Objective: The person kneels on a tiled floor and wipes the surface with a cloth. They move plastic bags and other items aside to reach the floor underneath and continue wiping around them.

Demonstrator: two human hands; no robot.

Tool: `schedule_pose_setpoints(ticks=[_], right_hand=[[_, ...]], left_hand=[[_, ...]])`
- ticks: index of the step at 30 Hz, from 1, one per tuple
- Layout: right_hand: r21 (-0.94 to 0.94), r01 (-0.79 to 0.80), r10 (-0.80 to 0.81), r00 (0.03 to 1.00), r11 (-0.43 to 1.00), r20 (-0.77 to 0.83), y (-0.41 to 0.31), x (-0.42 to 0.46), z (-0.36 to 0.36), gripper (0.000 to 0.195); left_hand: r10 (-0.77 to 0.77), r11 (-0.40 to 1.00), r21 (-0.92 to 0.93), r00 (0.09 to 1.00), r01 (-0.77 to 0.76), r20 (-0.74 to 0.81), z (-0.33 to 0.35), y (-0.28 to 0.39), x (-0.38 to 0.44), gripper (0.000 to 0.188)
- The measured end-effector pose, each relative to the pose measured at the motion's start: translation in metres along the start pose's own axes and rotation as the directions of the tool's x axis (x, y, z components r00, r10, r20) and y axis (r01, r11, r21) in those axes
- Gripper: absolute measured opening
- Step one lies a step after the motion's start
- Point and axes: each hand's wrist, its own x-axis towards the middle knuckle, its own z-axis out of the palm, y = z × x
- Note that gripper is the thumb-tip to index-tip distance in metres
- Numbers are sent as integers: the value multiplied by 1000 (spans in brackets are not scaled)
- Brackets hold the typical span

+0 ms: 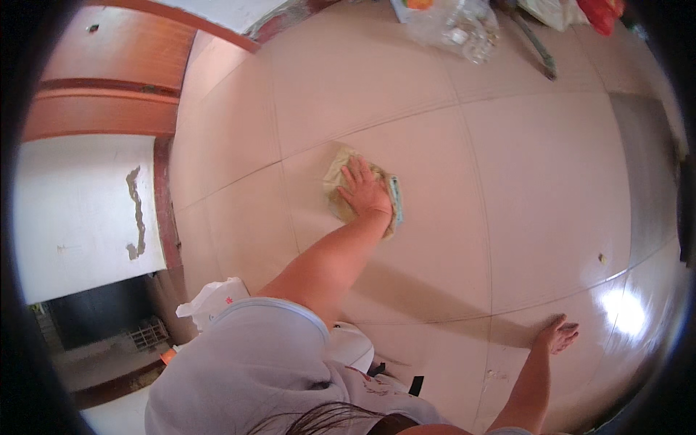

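Observation:
My left hand (365, 187) lies with spread fingers on a folded yellowish-brown cloth (338, 163), holding it down against the tiled floor (402, 147). A light blue edge of the cloth shows beside the wrist. Off to the lower right, my right hand (560, 334) has nothing in it, and its fingers are loosely apart. It is nearest to the bare floor tiles; whether it touches them I cannot tell.
Clear plastic bags (467, 32) and a stick-like object (533, 46) lie at the top. A reddish wooden door (114, 60) and white wall (81, 212) border the left. A white plastic bag (215, 299) is near my left arm. A small crumb-like bit (602, 259) lies at right.

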Motion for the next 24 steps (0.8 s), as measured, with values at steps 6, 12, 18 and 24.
schedule_pose_setpoints(ticks=[6,12,18,24], right_hand=[[-347,-116,120,993,931,-10,-59,-15,-2,79],[402,559,-509,828,725,-234,-376,-154,-56,76],[156,122,-130,991,980,40,-523,-224,-105,87],[134,138,-151,984,981,97,-516,-225,-112,87]], left_hand=[[-6,1000,-20,998,7,60,-17,-3,-1,79],[23,999,-48,984,-15,176,-30,-6,6,79],[146,984,-130,964,-119,221,-29,-17,18,75],[182,974,-164,973,-158,141,-41,-96,128,71]])
